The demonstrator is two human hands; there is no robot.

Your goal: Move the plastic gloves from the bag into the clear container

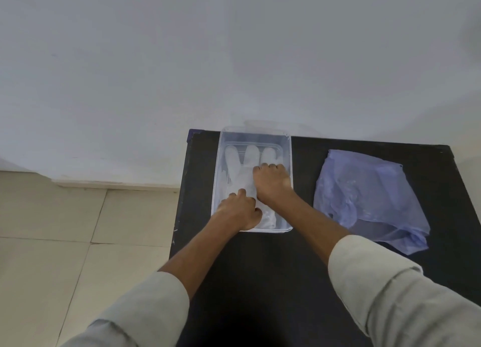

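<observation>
A clear rectangular container [218, 164] stands at the back left of the black table [273, 281]. Thin clear plastic gloves [238, 164] lie flat inside it, fingers pointing away from me. Both my hands are inside the container. My left hand [240, 210] rests near the front end, fingers curled down on the gloves' cuff. My right hand [272, 184] presses on the gloves' palm area, fingers bent. A crumpled blue plastic bag [369, 198] lies to the right of the container; what is in it is hard to tell.
The table stands against a white wall [234, 60]. Beige floor tiles [65, 229] lie to the left of the table's left edge. Bare black tabletop stretches in front of the container and between it and the bag.
</observation>
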